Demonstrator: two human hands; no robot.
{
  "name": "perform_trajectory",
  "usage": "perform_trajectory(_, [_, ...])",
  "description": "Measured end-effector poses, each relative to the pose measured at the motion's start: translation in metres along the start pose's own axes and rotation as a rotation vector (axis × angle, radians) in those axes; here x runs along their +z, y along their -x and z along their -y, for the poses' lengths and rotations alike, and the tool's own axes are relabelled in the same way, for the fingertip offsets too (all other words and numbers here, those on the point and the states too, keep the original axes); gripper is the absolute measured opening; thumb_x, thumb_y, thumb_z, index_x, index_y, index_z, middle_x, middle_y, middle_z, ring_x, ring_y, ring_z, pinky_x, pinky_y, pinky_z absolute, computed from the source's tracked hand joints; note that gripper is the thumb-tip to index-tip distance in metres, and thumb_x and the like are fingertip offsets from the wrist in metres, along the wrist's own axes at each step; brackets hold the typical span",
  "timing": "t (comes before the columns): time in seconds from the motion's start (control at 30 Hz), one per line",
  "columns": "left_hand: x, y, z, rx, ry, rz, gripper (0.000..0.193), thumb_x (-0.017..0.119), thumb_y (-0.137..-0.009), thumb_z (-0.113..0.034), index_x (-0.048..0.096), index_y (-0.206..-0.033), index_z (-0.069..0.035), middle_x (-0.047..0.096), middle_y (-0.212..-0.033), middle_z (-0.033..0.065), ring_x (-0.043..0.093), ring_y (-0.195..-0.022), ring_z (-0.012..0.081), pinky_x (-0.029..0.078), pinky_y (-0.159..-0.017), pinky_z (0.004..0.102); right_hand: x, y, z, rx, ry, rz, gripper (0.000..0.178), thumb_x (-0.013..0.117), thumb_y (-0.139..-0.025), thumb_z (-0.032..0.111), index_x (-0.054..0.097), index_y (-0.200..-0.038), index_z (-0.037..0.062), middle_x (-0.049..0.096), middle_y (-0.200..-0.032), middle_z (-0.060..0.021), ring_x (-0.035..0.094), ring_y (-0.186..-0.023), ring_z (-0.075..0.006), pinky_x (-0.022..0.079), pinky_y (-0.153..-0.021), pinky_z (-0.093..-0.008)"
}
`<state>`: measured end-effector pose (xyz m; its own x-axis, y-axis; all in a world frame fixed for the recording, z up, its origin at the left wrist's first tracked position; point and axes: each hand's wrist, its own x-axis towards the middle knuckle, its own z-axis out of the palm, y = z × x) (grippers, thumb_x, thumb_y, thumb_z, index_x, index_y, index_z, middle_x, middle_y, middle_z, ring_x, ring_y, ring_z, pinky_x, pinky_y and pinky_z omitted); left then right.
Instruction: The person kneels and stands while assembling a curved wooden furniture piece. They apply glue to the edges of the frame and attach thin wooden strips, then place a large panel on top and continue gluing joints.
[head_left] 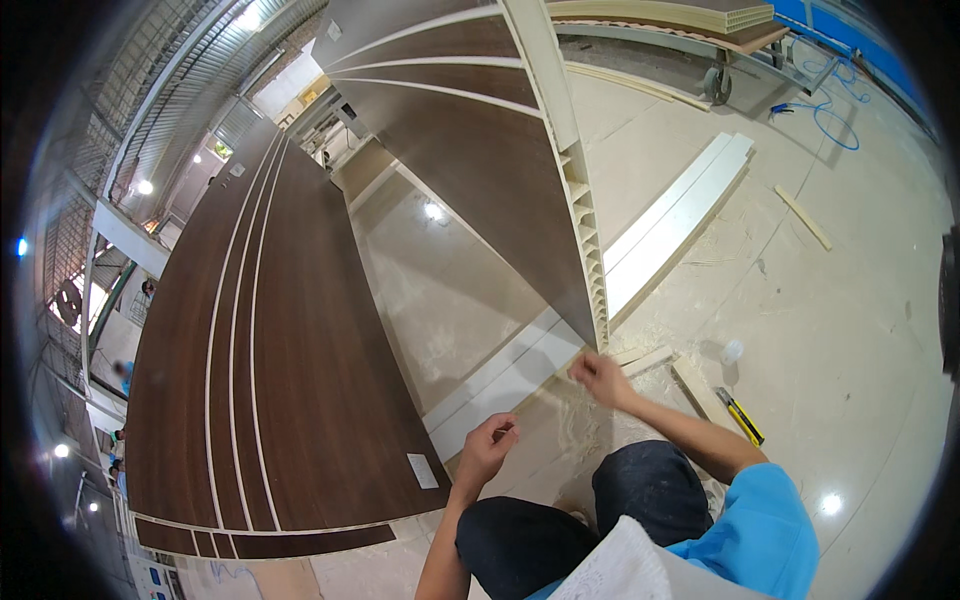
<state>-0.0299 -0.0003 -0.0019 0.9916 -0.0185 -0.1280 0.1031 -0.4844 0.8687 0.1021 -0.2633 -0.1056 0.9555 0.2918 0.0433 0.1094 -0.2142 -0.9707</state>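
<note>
In front of me a dark brown door panel with pale stripes stands on edge, its hollow, ribbed end facing me. My right hand is just below its lower corner, slightly blurred, fingers curled together; whether it touches the panel I cannot tell. My left hand is raised over the floor near the white boards under the panel. Its thumb and fingers are pinched, and anything between them is too small to make out. A yellow and black utility knife lies beside my right forearm.
A second brown striped panel with a white label stands at the left. Long white boards and pale offcuts lie on the dusty floor at the right. Farther back are a wheeled cart with stacked panels and a blue hose.
</note>
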Motion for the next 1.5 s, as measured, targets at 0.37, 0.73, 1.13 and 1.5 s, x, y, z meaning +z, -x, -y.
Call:
perform_trajectory(0.37, [0.009, -0.019, 0.011, -0.034, -0.149, -0.018, 0.027, 0.071, -0.098, -0.019, 0.069, -0.119, -0.003, 0.073, -0.096, 0.0066, 0.069, -0.082, 0.0144, 0.055, -0.077, 0.0301, -0.16, -0.1, 0.356, -1.003, -0.344, -0.701, 0.012, 0.071, -0.1, 0.013, 0.068, -0.103, 0.0015, 0.066, -0.083, 0.0016, 0.055, -0.071, -0.0044, 0.045, -0.062, -0.022])
perform_trajectory(0.73, [0.004, -0.02, 0.014, -0.07, -0.196, 0.005, 0.029, 0.071, -0.098, -0.023, 0.069, -0.118, -0.003, 0.075, -0.095, 0.009, 0.072, -0.084, 0.0167, 0.056, -0.077, 0.031, -0.165, -0.129, 0.364, -1.083, -0.054, -0.941, 0.037, 0.083, -0.091, 0.03, 0.067, -0.115, 0.0061, 0.06, -0.091, -0.0015, 0.058, -0.083, -0.0116, 0.049, -0.077, -0.0295])
perform_trajectory(1.13, [0.004, -0.02, 0.011, -0.084, -0.21, 0.0, 0.034, 0.071, -0.095, -0.026, 0.068, -0.12, -0.003, 0.076, -0.098, 0.0137, 0.073, -0.087, 0.0231, 0.057, -0.081, 0.0362, -0.188, -0.14, 0.386, -1.097, -0.178, -0.805, 0.077, 0.074, -0.094, 0.046, 0.043, -0.151, 0.0034, 0.057, -0.135, -0.0221, 0.059, -0.119, -0.0295, 0.048, -0.101, -0.0433])
perform_trajectory(1.5, [0.003, -0.02, 0.011, -0.093, -0.245, 0.018, 0.03, 0.071, -0.096, -0.024, 0.069, -0.119, -0.005, 0.074, -0.096, 0.0064, 0.069, -0.087, 0.0151, 0.055, -0.083, 0.0318, -0.23, -0.119, 0.434, -0.948, -0.048, -0.793, 0.062, 0.061, -0.105, 0.047, 0.049, -0.146, 0.0022, 0.056, -0.14, -0.0205, 0.056, -0.127, -0.028, 0.048, -0.105, -0.0413])
